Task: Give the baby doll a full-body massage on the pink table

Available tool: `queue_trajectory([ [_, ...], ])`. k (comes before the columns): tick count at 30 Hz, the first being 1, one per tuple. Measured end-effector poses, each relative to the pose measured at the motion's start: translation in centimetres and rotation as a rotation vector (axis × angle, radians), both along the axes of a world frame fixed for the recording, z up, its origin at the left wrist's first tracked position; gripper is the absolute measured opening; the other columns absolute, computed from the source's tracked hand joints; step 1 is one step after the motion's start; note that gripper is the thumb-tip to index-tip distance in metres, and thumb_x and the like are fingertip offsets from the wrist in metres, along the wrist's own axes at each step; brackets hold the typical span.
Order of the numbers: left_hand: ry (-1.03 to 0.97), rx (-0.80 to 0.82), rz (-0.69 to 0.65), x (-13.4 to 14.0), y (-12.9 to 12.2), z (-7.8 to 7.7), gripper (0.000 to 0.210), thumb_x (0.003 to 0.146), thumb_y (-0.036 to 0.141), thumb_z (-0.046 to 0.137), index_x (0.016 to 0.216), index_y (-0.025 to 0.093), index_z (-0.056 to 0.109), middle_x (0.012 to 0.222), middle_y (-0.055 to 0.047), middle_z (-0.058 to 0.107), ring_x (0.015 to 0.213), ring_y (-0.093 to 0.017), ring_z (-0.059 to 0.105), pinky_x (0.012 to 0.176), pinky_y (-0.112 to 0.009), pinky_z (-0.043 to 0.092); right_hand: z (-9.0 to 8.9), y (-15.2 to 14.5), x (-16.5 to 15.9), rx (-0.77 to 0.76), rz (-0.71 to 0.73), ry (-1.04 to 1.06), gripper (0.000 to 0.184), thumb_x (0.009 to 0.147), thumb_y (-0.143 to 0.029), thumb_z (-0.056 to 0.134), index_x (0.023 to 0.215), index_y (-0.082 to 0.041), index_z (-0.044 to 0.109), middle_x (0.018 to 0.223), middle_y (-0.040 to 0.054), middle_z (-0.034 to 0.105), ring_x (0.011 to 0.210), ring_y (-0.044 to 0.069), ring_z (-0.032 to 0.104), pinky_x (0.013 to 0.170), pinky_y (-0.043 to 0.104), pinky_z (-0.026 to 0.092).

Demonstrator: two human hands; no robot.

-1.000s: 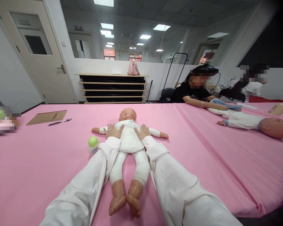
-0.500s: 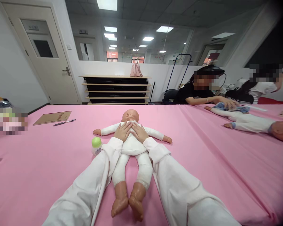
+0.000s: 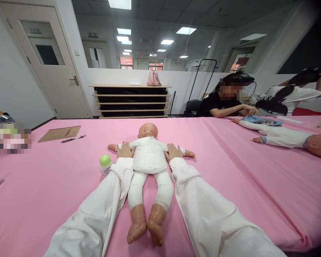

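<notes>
A baby doll (image 3: 150, 156) with a white cloth body lies on the pink sheet, its head away from me and turned to the left, its bare feet toward me. My left hand (image 3: 125, 150) rests open over the doll's arm on the left, beside the torso. On the other side, my right hand (image 3: 174, 151) lies open across the arm on the right, fingers pointing away from me. Just left of my left sleeve stands a small bottle (image 3: 105, 165) with a green cap.
Pink cloth (image 3: 69, 189) covers the table. A brown notebook (image 3: 59, 134) and a pen (image 3: 73, 139) lie at the back left. Far right, a person (image 3: 227, 103) sits near a second doll (image 3: 286, 137) and blue cloth (image 3: 264, 120). A shelf (image 3: 131, 102) stands behind.
My hands have moved apart from the middle of the doll's upper torso, outward to its two arms. The seated person's hand has drawn back slightly on the blue cloth.
</notes>
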State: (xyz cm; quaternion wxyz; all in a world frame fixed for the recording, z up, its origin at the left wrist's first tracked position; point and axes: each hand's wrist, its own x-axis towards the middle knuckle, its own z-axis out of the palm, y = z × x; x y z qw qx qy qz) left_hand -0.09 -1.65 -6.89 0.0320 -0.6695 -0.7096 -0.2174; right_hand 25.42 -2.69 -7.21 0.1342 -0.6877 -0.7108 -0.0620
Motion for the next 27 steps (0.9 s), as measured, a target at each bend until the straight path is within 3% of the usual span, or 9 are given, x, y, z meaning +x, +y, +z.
queue_trajectory([
  [5, -0.050, 0.102, 0.165, -0.9, -0.2, -0.7, 0.054, 0.085, 0.033, 0.039, 0.128, 0.000, 0.038, 0.137, -0.020, 0.033, 0.130, -0.029, 0.025, 0.108, -0.048, 0.015, -0.1, -0.9, 0.8, 0.158, -0.282, 0.028, 0.058, 0.081, -0.030, 0.038, 0.131, 0.000, 0.034, 0.140, 0.0189, 0.029, 0.132, 0.027, 0.020, 0.107, 0.051, 0.002],
  [8, -0.233, 0.221, 0.032, -0.9, -0.7, -0.2, 0.047, 0.084, 0.021, 0.034, 0.124, -0.003, 0.040, 0.133, -0.022, 0.038, 0.129, -0.029, 0.028, 0.108, -0.044, 0.020, 0.8, -1.4, 0.4, 0.159, -0.254, 0.056, 0.056, 0.081, -0.024, 0.035, 0.133, -0.003, 0.032, 0.143, 0.0163, 0.023, 0.134, 0.025, 0.017, 0.107, 0.051, 0.001],
  [11, -0.343, 0.330, -0.183, -0.6, -2.4, 0.7, 0.044, 0.088, 0.021, 0.025, 0.124, 0.001, 0.040, 0.132, -0.017, 0.041, 0.128, -0.023, 0.032, 0.108, -0.037, 0.026, 2.0, -3.1, -0.7, 0.140, -0.093, 0.115, 0.054, 0.083, -0.023, 0.030, 0.134, -0.008, 0.031, 0.145, 0.0125, 0.020, 0.135, 0.024, 0.015, 0.107, 0.052, 0.007],
  [14, -0.332, 0.371, -0.366, -0.2, -5.5, 0.9, 0.049, 0.091, 0.035, 0.021, 0.125, 0.006, 0.040, 0.133, -0.013, 0.042, 0.127, -0.019, 0.034, 0.107, -0.031, 0.029, 2.2, -6.3, -2.4, 0.167, 0.207, 0.160, 0.056, 0.086, -0.033, 0.026, 0.136, -0.008, 0.027, 0.145, 0.0127, 0.018, 0.135, 0.023, 0.013, 0.107, 0.049, 0.014],
  [16, -0.322, 0.402, -0.587, -0.1, -8.0, 0.3, 0.054, 0.091, 0.043, 0.019, 0.127, 0.007, 0.039, 0.134, -0.014, 0.040, 0.128, -0.021, 0.031, 0.107, -0.036, 0.028, 1.6, -8.7, -3.5, 0.157, 0.409, 0.151, 0.057, 0.087, -0.040, 0.026, 0.137, -0.012, 0.027, 0.145, 0.0118, 0.018, 0.135, 0.023, 0.013, 0.107, 0.050, 0.016],
  [18, -0.283, 0.343, -0.785, 0.0, -10.5, -0.6, 0.054, 0.091, 0.044, 0.024, 0.132, 0.011, 0.034, 0.137, -0.014, 0.035, 0.131, -0.023, 0.026, 0.107, -0.042, 0.026, 0.7, -11.0, -4.4, 0.161, 0.508, 0.150, 0.058, 0.088, -0.046, 0.025, 0.138, -0.016, 0.026, 0.145, 0.0117, 0.020, 0.135, 0.024, 0.016, 0.105, 0.051, 0.019],
  [20, -0.260, 0.254, -0.850, 0.1, -12.5, -1.3, 0.049, 0.091, 0.042, 0.026, 0.133, 0.019, 0.034, 0.140, -0.011, 0.032, 0.132, -0.023, 0.022, 0.107, -0.047, 0.023, 0.0, -13.0, -4.8, 0.165, 0.540, 0.135, 0.066, 0.085, -0.053, 0.029, 0.139, -0.015, 0.024, 0.145, 0.0146, 0.019, 0.135, 0.028, 0.015, 0.103, 0.055, 0.020],
  [23, -0.264, 0.208, -0.854, 0.2, -14.8, -1.4, 0.045, 0.091, 0.038, 0.029, 0.130, 0.019, 0.039, 0.142, -0.011, 0.028, 0.133, -0.024, 0.020, 0.106, -0.048, 0.024, 0.1, -15.4, -4.8, 0.098, 0.671, 0.097, 0.077, 0.079, -0.061, 0.038, 0.138, -0.014, 0.026, 0.144, 0.0187, 0.019, 0.134, 0.032, 0.015, 0.101, 0.058, 0.019],
  [27, -0.225, 0.150, -1.035, 0.1, -16.8, 0.0, 0.034, 0.090, 0.028, 0.033, 0.118, 0.024, 0.051, 0.126, -0.005, 0.051, 0.126, -0.021, 0.035, 0.106, -0.044, 0.025, 2.0, -17.3, -4.1, -0.080, 0.909, 0.119, 0.052, 0.083, -0.048, 0.038, 0.129, -0.023, 0.043, 0.128, 0.0112, 0.049, 0.126, 0.028, 0.034, 0.103, 0.060, 0.010],
])
